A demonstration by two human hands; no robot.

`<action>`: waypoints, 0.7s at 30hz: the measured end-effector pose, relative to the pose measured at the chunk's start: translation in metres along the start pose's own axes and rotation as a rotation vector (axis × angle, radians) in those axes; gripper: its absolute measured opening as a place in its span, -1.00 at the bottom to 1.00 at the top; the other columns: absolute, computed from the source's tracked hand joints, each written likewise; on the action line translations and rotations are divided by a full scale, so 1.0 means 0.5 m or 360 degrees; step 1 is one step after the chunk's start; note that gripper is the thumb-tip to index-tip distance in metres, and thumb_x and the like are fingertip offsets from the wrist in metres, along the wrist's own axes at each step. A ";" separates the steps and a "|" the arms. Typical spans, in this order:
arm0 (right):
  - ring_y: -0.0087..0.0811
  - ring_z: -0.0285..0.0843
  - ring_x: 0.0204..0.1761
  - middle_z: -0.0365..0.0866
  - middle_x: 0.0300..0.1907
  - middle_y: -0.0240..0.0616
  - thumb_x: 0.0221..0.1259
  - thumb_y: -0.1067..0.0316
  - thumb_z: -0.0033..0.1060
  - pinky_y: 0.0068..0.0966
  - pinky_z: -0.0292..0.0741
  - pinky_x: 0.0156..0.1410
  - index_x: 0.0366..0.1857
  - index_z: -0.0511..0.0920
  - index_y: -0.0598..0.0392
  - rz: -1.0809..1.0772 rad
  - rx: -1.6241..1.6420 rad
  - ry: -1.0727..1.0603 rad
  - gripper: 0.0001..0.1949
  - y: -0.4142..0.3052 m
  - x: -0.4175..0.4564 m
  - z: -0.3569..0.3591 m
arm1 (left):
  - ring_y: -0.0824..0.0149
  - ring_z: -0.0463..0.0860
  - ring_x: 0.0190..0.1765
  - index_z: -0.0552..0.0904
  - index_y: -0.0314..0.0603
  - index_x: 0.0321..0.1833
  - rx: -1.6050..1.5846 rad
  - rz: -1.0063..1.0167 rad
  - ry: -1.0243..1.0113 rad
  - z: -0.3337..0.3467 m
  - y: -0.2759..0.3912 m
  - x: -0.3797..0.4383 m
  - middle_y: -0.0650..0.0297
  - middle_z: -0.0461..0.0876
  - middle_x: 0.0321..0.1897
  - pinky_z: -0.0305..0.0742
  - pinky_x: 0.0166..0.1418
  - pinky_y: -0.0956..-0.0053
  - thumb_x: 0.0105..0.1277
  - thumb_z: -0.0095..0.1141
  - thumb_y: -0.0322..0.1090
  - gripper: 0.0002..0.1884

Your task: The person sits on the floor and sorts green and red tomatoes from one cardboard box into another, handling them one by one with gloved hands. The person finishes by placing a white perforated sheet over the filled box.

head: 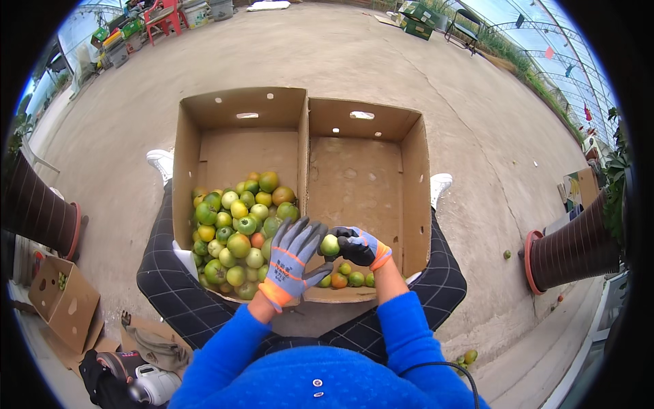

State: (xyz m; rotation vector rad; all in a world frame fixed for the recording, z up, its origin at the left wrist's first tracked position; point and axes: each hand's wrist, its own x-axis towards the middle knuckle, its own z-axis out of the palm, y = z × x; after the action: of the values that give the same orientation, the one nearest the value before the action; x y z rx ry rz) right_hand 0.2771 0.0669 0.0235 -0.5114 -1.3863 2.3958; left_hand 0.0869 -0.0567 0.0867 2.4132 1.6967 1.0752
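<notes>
Two cardboard boxes stand side by side before me. Many green, yellow and reddish tomatoes fill the near part of the left box. Several more tomatoes lie along the near edge of the right box. My right hand, in a grey glove with black fingertips, holds a pale green tomato above the right box. My left hand, gloved alike, is spread palm down over the boxes' shared wall, its fingers near that tomato; nothing shows in it.
Large brown ribbed planters stand at left and right. Another cardboard box, a bag and a white jug are at lower left. Loose tomatoes lie on the concrete floor. A red chair stands at the back.
</notes>
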 end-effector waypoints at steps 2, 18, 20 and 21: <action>-0.43 0.54 -0.08 0.66 -0.12 -0.26 0.30 0.21 0.13 -0.49 0.49 0.07 -0.05 0.57 0.20 -0.0250 -0.0604 -0.0060 -0.70 0.050 0.006 -0.004 | 0.06 0.38 0.32 0.45 -0.19 0.30 -0.0050 0.0147 -0.0112 0.049 0.005 -0.009 0.09 0.50 0.16 0.11 0.48 0.03 0.12 0.29 -0.10 -0.33; -0.09 0.62 0.04 0.67 0.02 -0.17 0.17 -0.12 0.16 -0.23 0.53 0.12 -0.02 0.65 -0.02 0.1391 -0.2459 0.0441 -0.54 0.144 0.049 -0.051 | -0.01 0.37 0.28 0.38 -0.21 0.36 0.0583 -0.0535 -0.0006 0.034 -0.185 0.022 0.08 0.50 0.18 0.07 0.48 0.09 0.18 0.24 -0.11 -0.32; -0.14 0.62 0.09 0.66 0.04 -0.14 0.20 0.14 0.11 -0.22 0.54 0.10 -0.03 0.66 -0.01 0.1419 -0.2681 0.0341 -0.68 0.177 0.062 -0.040 | 0.00 0.34 0.32 0.35 -0.21 0.38 0.0613 -0.0586 -0.0139 0.044 -0.202 -0.003 0.05 0.42 0.26 0.05 0.49 0.10 0.20 0.21 -0.12 -0.31; -0.15 0.62 0.10 0.66 0.05 -0.14 0.19 0.20 0.09 -0.22 0.54 0.10 -0.04 0.66 -0.01 0.1341 -0.2809 0.0316 -0.70 0.192 0.064 -0.032 | 0.00 0.32 0.33 0.34 -0.21 0.38 0.0597 -0.0561 -0.0153 0.041 -0.197 -0.006 0.03 0.41 0.28 0.04 0.49 0.11 0.20 0.21 -0.14 -0.32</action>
State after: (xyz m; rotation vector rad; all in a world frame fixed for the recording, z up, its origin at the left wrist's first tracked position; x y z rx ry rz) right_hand 0.2469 0.0479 -0.0723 -1.8319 -3.2283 0.5741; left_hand 0.0154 -0.0105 0.0329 2.1661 2.3452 0.6321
